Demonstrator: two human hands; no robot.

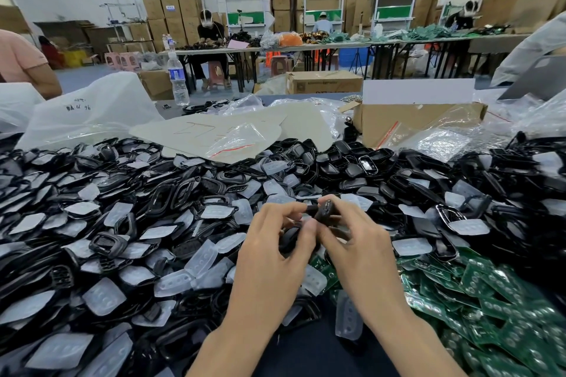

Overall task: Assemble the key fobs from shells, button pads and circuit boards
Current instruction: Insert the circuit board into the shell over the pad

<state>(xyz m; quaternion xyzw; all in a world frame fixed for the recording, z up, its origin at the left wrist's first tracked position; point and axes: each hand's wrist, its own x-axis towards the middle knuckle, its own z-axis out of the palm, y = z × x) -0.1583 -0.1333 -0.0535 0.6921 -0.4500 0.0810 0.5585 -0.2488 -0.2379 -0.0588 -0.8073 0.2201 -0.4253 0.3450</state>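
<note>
Both hands meet at the centre of the head view around a black key fob shell (324, 212). My left hand (275, 248) pinches its left end with thumb and fingers curled, and another dark shell piece (289, 239) shows under its palm. My right hand (355, 248) grips the shell's right side from above. A wide heap of black shells (171, 193) mixed with translucent button pads (202, 257) covers the table. Green circuit boards (490, 291) are piled at the lower right.
A cardboard box (398, 122) with plastic bags stands behind the heap on the right. White plastic bags (92, 110) and a flat white sheet (208, 131) lie at the back left, with a water bottle (177, 79). People work at tables farther back.
</note>
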